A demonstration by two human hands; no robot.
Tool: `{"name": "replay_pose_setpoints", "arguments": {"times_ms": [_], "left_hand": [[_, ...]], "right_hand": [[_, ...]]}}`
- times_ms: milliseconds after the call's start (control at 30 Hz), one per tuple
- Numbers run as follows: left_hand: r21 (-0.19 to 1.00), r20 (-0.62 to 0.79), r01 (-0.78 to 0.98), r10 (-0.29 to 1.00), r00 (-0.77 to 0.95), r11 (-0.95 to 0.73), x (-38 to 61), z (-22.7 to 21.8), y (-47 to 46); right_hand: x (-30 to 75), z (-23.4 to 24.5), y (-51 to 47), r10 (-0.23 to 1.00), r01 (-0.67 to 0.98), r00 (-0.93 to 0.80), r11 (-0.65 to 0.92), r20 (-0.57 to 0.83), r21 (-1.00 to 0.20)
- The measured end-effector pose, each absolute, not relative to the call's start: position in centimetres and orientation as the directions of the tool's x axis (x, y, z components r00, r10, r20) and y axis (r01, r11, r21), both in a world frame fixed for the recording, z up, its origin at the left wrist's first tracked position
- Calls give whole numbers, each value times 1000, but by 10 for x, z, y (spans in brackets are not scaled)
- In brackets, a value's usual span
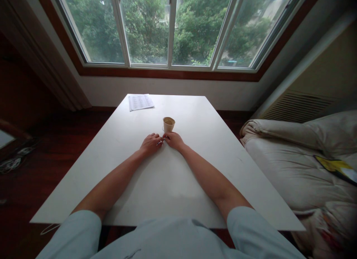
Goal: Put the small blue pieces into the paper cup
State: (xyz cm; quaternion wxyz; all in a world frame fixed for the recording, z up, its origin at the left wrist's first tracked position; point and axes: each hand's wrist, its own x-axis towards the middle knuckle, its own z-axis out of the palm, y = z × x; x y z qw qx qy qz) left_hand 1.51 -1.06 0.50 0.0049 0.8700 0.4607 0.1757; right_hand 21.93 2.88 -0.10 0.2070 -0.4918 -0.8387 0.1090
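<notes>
A tan paper cup [169, 124] stands upright on the white table [173, 192], its open mouth facing up. Just in front of it, my left hand [151, 143] and my right hand [173, 140] meet with their fingertips close together. Both hands have bent, pinching fingers. Something small and thin seems to be between the fingertips, too small to name. By the cup's left side a thin, curved line shows, perhaps a string or wire. My right hand covers the cup's lower front, and I cannot tell whether it touches the cup.
Printed paper sheets [141, 102] lie at the table's far left corner. To the right is a cream sofa [279, 170] with a yellow and black item [336, 168] on it. Cables [12, 164] lie on the floor at left. A window [170, 32] is beyond the table.
</notes>
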Motion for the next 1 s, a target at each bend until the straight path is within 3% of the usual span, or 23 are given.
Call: {"name": "replay_pose_setpoints", "arguments": {"times_ms": [533,1000], "left_hand": [[167,335,856,844,418,-490,8,-2,-2],[197,359,858,849,388,-475,7,-5,0]], "right_hand": [[219,4,22,860,771,-463,511,215,-381],[217,4,20,867,813,-437,494,237,-307]]}}
